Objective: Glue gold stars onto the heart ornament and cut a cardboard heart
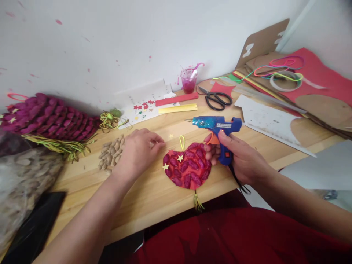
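My right hand (239, 157) is wrapped round the grip of a blue hot glue gun (217, 126), a finger on its orange trigger, nozzle pointing left above the table. Below it lies a red heart-shaped craft piece (188, 167) covered with magenta shells, gold and red stars, a yellow loop on top and a tassel below. My left hand (139, 150) rests on the wooden table (143, 194) just left of the heart, fingers curled with the tips together near a small gold star (171, 136); what they pinch is too small to make out.
A pile of plain shells (111, 152) lies by my left wrist. Magenta finished pieces (49, 117) stack at far left. At the back: star sticker sheet (143, 108), red and yellow strips (177, 103), black scissors (217, 99), pink cup (188, 80). Cardboard and red sheets (308, 91) fill the right.
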The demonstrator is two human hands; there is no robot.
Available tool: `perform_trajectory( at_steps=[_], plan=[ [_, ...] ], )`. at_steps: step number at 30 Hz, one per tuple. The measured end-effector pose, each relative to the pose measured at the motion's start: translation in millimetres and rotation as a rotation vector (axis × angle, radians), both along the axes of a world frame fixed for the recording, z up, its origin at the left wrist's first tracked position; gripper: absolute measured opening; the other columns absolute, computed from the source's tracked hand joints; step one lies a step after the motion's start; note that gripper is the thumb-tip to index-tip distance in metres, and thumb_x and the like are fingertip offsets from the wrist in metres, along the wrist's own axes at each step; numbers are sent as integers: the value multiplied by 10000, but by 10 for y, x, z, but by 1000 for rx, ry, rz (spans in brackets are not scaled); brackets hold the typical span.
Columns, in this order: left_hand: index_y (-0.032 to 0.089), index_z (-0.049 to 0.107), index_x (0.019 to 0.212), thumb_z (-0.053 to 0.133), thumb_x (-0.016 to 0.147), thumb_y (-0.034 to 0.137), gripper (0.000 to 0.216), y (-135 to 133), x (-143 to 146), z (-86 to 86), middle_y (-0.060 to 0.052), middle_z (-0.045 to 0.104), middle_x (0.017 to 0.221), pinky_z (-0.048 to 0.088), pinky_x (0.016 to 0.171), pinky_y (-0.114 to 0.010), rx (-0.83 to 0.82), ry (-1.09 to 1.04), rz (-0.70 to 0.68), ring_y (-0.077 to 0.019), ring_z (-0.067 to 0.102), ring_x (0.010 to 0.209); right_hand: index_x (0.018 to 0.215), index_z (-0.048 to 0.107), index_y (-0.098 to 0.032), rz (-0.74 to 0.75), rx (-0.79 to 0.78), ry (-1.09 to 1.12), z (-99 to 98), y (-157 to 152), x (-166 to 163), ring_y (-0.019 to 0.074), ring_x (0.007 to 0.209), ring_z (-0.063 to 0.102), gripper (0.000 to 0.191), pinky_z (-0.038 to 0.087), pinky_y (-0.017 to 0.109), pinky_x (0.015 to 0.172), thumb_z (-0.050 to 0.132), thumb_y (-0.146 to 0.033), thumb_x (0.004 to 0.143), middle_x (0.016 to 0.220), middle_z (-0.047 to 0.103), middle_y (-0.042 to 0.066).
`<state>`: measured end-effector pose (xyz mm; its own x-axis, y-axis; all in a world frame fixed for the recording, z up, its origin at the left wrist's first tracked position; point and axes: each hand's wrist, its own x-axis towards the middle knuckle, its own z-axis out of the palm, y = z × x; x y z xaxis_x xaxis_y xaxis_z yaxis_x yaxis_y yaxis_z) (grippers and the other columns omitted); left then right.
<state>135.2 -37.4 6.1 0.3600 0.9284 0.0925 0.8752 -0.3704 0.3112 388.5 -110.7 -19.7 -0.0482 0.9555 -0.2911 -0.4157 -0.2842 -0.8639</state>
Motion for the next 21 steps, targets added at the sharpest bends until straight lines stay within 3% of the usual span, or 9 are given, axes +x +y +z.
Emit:
perform_trajectory(
  at_steps=[10,21],
  plan=[
    [236,744,909,638,819,285,148,306,236,-105,-37,713,842,448,791,-362,-64,-18,-12,-237,624,860,877,672,-203,-7,-28,23,-18,-4,9,153,632,635,344,502,245,513,679,-546,854,762,680,44],
    [247,705,813,617,804,273,93,316,174,-98,-36,735,870,478,766,-352,-108,-87,0,-233,656,832,873,659,-205,-16,-18,9,-19,-21,10,162,636,637,348,510,256,506,671,-552,859,789,679,58]
  ],
)
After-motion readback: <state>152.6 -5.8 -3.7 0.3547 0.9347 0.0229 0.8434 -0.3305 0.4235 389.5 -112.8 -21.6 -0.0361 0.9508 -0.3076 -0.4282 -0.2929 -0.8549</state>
